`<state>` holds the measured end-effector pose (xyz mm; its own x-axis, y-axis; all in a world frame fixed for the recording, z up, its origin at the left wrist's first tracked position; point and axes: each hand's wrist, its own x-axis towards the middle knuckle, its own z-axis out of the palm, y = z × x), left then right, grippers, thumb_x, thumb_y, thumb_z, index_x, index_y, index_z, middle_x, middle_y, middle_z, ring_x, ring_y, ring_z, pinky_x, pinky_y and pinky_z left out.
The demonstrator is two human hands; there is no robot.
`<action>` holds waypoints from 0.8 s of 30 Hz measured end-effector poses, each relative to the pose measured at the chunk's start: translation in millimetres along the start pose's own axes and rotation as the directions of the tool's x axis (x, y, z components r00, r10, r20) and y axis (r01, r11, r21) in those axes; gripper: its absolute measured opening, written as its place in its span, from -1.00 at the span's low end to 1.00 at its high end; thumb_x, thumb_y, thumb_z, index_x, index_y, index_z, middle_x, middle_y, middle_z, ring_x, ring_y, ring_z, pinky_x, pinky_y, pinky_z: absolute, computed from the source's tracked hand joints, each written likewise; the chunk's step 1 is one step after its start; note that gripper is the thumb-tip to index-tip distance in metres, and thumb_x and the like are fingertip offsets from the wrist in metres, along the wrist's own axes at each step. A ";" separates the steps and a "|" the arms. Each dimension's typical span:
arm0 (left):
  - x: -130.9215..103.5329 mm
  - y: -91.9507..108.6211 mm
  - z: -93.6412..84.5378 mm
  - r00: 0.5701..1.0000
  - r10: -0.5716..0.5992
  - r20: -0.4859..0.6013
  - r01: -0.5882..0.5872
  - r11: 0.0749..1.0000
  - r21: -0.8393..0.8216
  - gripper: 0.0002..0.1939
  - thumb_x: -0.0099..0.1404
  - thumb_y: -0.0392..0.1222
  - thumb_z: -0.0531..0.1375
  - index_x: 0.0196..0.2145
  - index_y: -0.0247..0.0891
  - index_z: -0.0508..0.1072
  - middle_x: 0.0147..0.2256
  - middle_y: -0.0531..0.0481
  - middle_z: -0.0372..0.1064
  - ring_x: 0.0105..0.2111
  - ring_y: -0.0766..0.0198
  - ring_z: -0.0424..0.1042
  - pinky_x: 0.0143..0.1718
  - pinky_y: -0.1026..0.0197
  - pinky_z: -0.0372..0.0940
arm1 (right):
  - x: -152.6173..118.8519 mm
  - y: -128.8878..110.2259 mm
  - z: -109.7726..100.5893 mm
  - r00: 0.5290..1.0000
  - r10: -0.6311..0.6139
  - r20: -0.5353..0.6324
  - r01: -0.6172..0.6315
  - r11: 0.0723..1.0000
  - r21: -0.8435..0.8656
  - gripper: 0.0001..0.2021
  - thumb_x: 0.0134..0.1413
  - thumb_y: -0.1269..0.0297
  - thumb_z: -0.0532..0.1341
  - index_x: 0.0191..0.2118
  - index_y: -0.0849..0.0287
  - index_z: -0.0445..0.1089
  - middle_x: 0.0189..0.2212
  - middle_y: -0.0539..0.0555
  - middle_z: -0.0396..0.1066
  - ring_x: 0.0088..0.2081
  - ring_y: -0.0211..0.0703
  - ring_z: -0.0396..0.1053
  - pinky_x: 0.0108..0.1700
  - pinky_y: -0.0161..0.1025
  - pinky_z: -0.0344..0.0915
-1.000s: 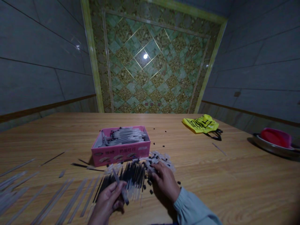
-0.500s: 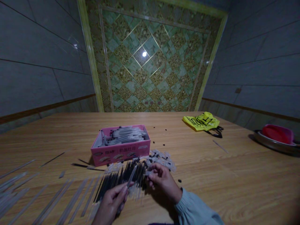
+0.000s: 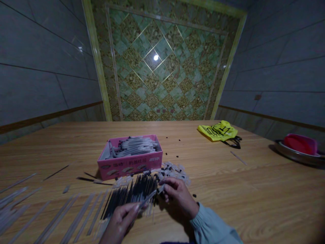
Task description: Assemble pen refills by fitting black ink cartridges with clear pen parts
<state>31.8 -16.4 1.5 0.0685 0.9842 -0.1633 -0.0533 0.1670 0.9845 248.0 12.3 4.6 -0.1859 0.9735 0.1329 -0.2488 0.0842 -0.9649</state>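
My left hand (image 3: 123, 217) is closed around a slim, translucent tube (image 3: 147, 199) that slants up to the right. Pinched in the fingers of my right hand (image 3: 176, 195) is a small clear plastic piece (image 3: 160, 188), close to the tube's tip; whether they touch I cannot tell. Beneath and behind my hands lies a row of thin black sticks (image 3: 119, 200). Small clear pieces mixed with little black bits (image 3: 175, 171) are heaped just beyond my right hand. A pink box (image 3: 132, 168) behind the row holds many slim, pale tubes with dark ends (image 3: 138, 145).
Long clear tubes (image 3: 78, 217) are spread over the wooden table (image 3: 243, 200) at the left. At the far right sits a metal pan with a red bowl (image 3: 299, 144) in it. A yellow bag (image 3: 218, 131) with black straps lies toward the back right.
My left hand has tilted the tube from steep to flatter, so its tip now lies next to the clear piece in my right hand. My right hand has barely moved.
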 end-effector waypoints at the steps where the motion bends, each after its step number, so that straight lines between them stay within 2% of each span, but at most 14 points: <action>1: -1.2 3.8 -0.2 0.999 0.016 0.033 -0.016 1.000 0.021 -0.60 -0.12 0.11 0.30 -0.48 -0.32 0.61 -0.65 -0.08 0.36 -0.56 0.19 0.28 -0.54 0.23 0.18 | -0.5 -0.2 0.5 1.000 0.009 0.002 -0.009 1.000 0.001 -0.66 -0.09 0.06 0.32 -0.28 0.25 0.45 -0.63 -0.06 0.31 -0.63 -0.36 0.22 -0.54 -0.36 0.20; 3: -3.3 11.3 -0.9 0.993 0.058 0.106 -0.065 0.996 0.068 -0.61 -0.09 0.10 0.29 -0.47 -0.32 0.61 -0.55 -0.13 0.45 -0.46 0.13 0.35 -0.41 0.21 0.24 | -1.0 0.3 0.7 1.000 0.026 0.003 -0.026 1.000 0.007 -0.66 -0.09 0.06 0.32 -0.28 0.24 0.45 -0.61 -0.04 0.33 -0.62 -0.36 0.23 -0.54 -0.37 0.20; 6: -4.7 18.3 -2.3 0.985 0.082 0.153 -0.100 0.988 0.116 -0.61 -0.06 0.11 0.28 -0.46 -0.30 0.62 -0.46 -0.16 0.51 -0.34 0.05 0.38 -0.26 0.17 0.25 | -1.1 3.0 0.1 0.999 0.029 0.015 -0.030 0.999 0.030 -0.66 -0.10 0.07 0.33 -0.27 0.25 0.45 -0.58 -0.02 0.35 -0.61 -0.36 0.25 -0.53 -0.37 0.21; 13: -0.4 12.2 -4.9 0.965 0.121 0.232 -0.181 0.950 0.255 -0.61 0.10 0.11 0.16 -0.42 -0.26 0.62 -0.42 -0.12 0.52 -0.32 0.02 0.37 -0.22 0.15 0.23 | -2.4 10.4 0.3 0.999 0.018 0.040 -0.020 0.999 0.050 -0.70 -0.07 0.13 0.33 -0.27 0.26 0.45 -0.58 -0.01 0.35 -0.61 -0.35 0.25 -0.54 -0.38 0.18; 16: 0.7 9.5 -5.8 0.962 0.129 0.241 -0.203 0.926 0.317 -0.59 0.14 0.11 0.12 -0.43 -0.26 0.60 -0.42 -0.11 0.51 -0.30 0.01 0.37 -0.25 0.17 0.22 | -3.0 11.2 0.8 0.997 -0.029 0.066 0.030 0.999 -0.018 -0.73 -0.08 0.16 0.33 -0.29 0.26 0.48 -0.56 0.01 0.35 -0.57 -0.33 0.26 -0.50 -0.36 0.19; 20: 0.4 10.1 -6.0 0.966 0.136 0.218 -0.205 0.919 0.337 -0.58 0.13 0.13 0.12 -0.48 -0.27 0.59 -0.45 -0.11 0.49 -0.34 0.05 0.36 -0.28 0.19 0.22 | -4.0 5.8 2.1 0.985 -0.151 0.084 0.162 0.977 -0.142 -0.73 -0.14 0.16 0.36 -0.30 0.22 0.50 -0.49 0.02 0.36 -0.48 -0.26 0.29 -0.41 -0.32 0.22; 22: -0.1 9.9 -5.1 0.970 0.138 0.198 -0.196 0.928 0.315 -0.58 0.11 0.14 0.14 -0.50 -0.28 0.59 -0.50 -0.11 0.46 -0.39 0.10 0.35 -0.33 0.22 0.22 | -4.9 0.1 3.3 0.969 -0.219 0.117 0.244 0.928 -0.281 -0.75 -0.06 0.12 0.30 -0.32 0.20 0.52 -0.48 0.02 0.36 -0.43 -0.21 0.31 -0.36 -0.29 0.23; 24: -0.3 7.2 -3.6 0.979 0.118 0.168 -0.160 0.951 0.263 -0.56 0.06 0.16 0.17 -0.53 -0.31 0.58 -0.63 -0.05 0.34 -0.52 0.20 0.28 -0.49 0.26 0.18 | -5.9 -5.9 4.4 0.950 -0.263 0.165 0.310 0.849 -0.428 -0.74 0.04 0.09 0.23 -0.34 0.19 0.52 -0.49 0.03 0.36 -0.39 -0.18 0.32 -0.32 -0.29 0.22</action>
<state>27.8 -15.3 8.4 0.2278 0.9732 -0.0326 0.2007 -0.0141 0.9795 246.3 5.1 10.4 -0.2683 0.8679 0.4180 0.1377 0.4640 -0.8751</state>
